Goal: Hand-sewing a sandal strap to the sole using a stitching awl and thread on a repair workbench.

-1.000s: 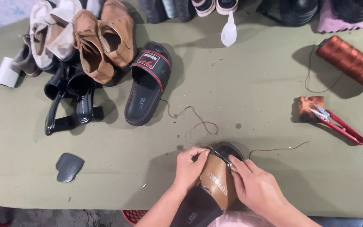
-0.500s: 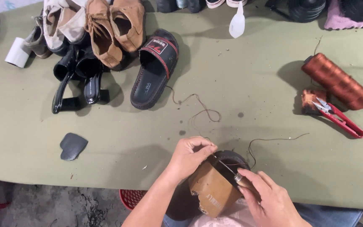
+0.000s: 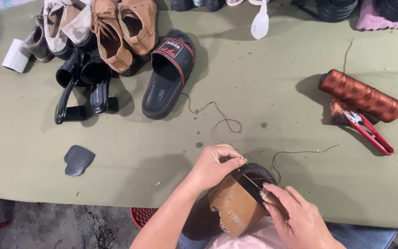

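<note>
Head | left fingers (image 3: 229, 159) pinch thread (image 3: 226, 124) | right fingers (image 3: 277, 193) grip awl (image 3: 259, 189) | slide (image 3: 169, 74) beyond

Around the black slide sandal (image 3: 168, 74): shoe pile (image 3: 102, 41) crowded its left; loose thread (image 3: 217, 121) trailed right; beyond, table (image 3: 272, 78) lay open up to thread spool (image 3: 362, 96).

The right hand (image 3: 300, 219) hides most of the awl (image 3: 260, 191), the left hand (image 3: 215, 166) covers the brown shoe's (image 3: 236, 210) near rim, and the frame's top edge crops the shoes (image 3: 116, 27) there.
</note>
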